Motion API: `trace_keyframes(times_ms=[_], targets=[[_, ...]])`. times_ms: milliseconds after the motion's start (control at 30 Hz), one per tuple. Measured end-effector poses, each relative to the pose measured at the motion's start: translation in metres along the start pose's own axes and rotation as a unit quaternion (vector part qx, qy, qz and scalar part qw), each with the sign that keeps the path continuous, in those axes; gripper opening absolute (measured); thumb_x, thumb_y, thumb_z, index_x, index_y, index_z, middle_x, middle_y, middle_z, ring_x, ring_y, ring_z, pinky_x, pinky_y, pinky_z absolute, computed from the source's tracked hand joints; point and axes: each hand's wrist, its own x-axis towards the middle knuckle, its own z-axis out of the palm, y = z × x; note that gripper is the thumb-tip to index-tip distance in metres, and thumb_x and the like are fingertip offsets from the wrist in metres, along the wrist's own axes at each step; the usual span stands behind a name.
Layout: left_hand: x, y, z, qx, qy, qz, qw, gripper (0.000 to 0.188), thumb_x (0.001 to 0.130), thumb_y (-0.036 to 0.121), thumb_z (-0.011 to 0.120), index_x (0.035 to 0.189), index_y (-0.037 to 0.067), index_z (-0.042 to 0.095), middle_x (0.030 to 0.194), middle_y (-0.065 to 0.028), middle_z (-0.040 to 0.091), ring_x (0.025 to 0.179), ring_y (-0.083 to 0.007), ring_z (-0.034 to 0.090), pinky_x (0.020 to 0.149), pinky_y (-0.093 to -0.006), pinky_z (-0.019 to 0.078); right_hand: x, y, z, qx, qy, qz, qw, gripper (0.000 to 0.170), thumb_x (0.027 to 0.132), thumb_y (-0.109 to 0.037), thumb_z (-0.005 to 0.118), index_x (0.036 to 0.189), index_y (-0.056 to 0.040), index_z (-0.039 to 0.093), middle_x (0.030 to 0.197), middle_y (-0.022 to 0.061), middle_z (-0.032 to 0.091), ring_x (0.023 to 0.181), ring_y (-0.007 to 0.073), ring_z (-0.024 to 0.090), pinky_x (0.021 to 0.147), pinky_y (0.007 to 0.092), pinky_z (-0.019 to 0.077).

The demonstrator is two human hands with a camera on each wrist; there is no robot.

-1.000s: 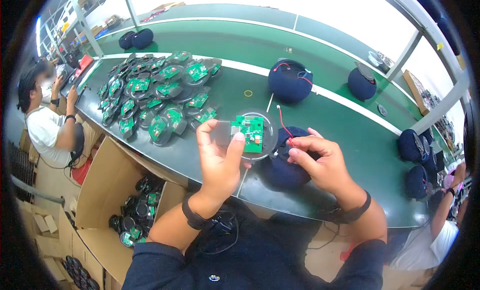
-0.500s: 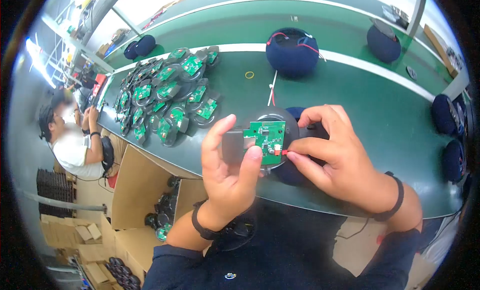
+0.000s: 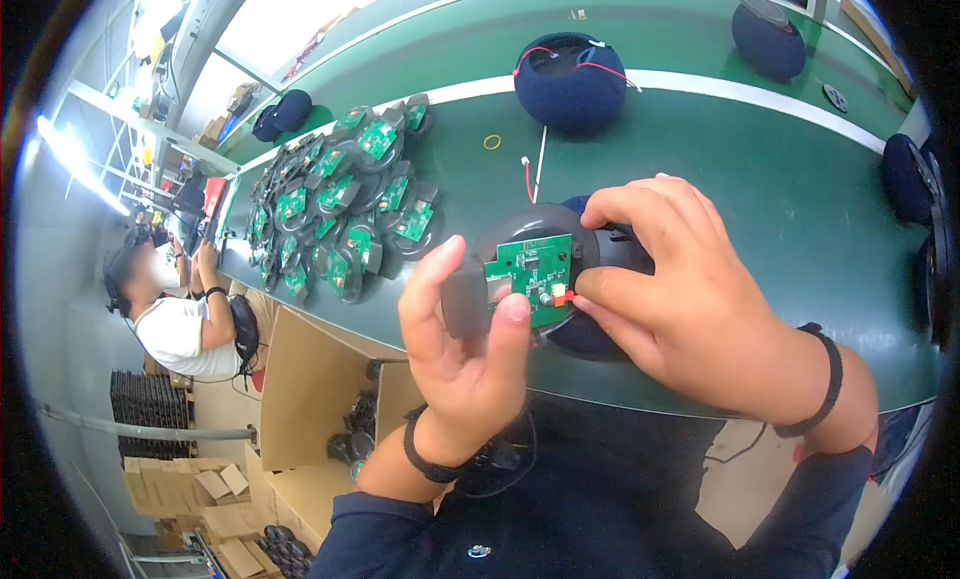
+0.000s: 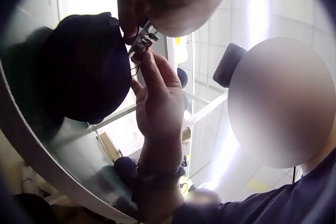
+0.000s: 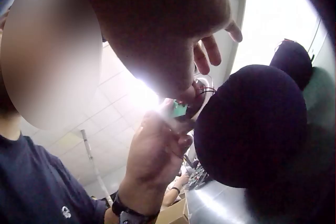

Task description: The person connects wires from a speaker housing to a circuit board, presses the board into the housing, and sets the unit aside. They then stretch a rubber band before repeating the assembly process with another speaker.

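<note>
My left hand (image 3: 470, 354) holds a round dark plastic plate (image 3: 540, 222) carrying a green circuit board (image 3: 532, 262), the thumb on the board's near edge and a grey block beside the fingers. Between thumb and forefinger, my right hand (image 3: 700, 299) pinches a red wire connector (image 3: 571, 298) right at the socket on the board's right edge. Below the plate sits a dark blue fabric-covered round shell (image 3: 590, 344), partly hidden by both hands. It looms large and dark in the left wrist view (image 4: 86, 71) and the right wrist view (image 5: 252, 124).
Plates with green boards lie heaped (image 3: 335, 194) at the left of the green table. Another blue shell (image 3: 570, 94) with loose wires stands beyond my hands, near a yellow rubber band (image 3: 492, 142). An open cardboard box (image 3: 315, 394) stands at the front left. A seated person (image 3: 190, 329) works farther left.
From above the shell, my right hand has brought the red connector left to the board's socket. The left hand keeps its hold on the plate, and the head view has shifted.
</note>
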Motion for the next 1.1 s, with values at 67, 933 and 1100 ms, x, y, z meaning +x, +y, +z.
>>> trace_keyframes(times_ms=[67, 933, 1100], targets=[[0.001, 0.0, 0.002, 0.006, 0.0, 0.005, 1.0, 0.059, 0.097, -0.002, 0.064, 0.149, -0.002, 0.035, 0.13, -0.0134, 0.053, 0.106, -0.0158, 0.061, 0.092, -0.0306, 0.0544, -0.001, -0.004, -0.001, -0.029, 0.0, 0.0, 1.0, 0.018, 0.076, -0.01, 0.081, 0.089, -0.0065, 0.07, 0.121, 0.0134, 0.057, 0.114, 0.0355, 0.055, 0.101, 0.0549, 0.0451], [0.004, -0.002, 0.008, -0.065, 0.015, -0.063, 0.996, 0.056, 0.098, -0.001, 0.064, 0.147, 0.0, 0.037, 0.123, -0.011, 0.058, 0.107, -0.0147, 0.06, 0.094, -0.0301, 0.0485, -0.006, 0.005, 0.004, 0.076, 0.016, 0.061, 0.995, 0.016, 0.079, -0.011, 0.082, 0.093, -0.0072, 0.074, 0.113, 0.0126, 0.056, 0.106, 0.0321, 0.055, 0.089, 0.0423, 0.0462], [0.008, 0.001, 0.011, -0.109, 0.03, -0.083, 0.99, 0.056, 0.099, 0.001, 0.064, 0.147, 0.002, 0.037, 0.118, -0.0103, 0.062, 0.105, -0.0145, 0.061, 0.093, -0.0301, 0.0487, -0.005, 0.01, 0.004, 0.123, 0.032, 0.067, 0.99, 0.012, 0.081, -0.01, 0.081, 0.092, -0.0088, 0.076, 0.11, 0.011, 0.055, 0.105, 0.0295, 0.053, 0.09, 0.0392, 0.045]])
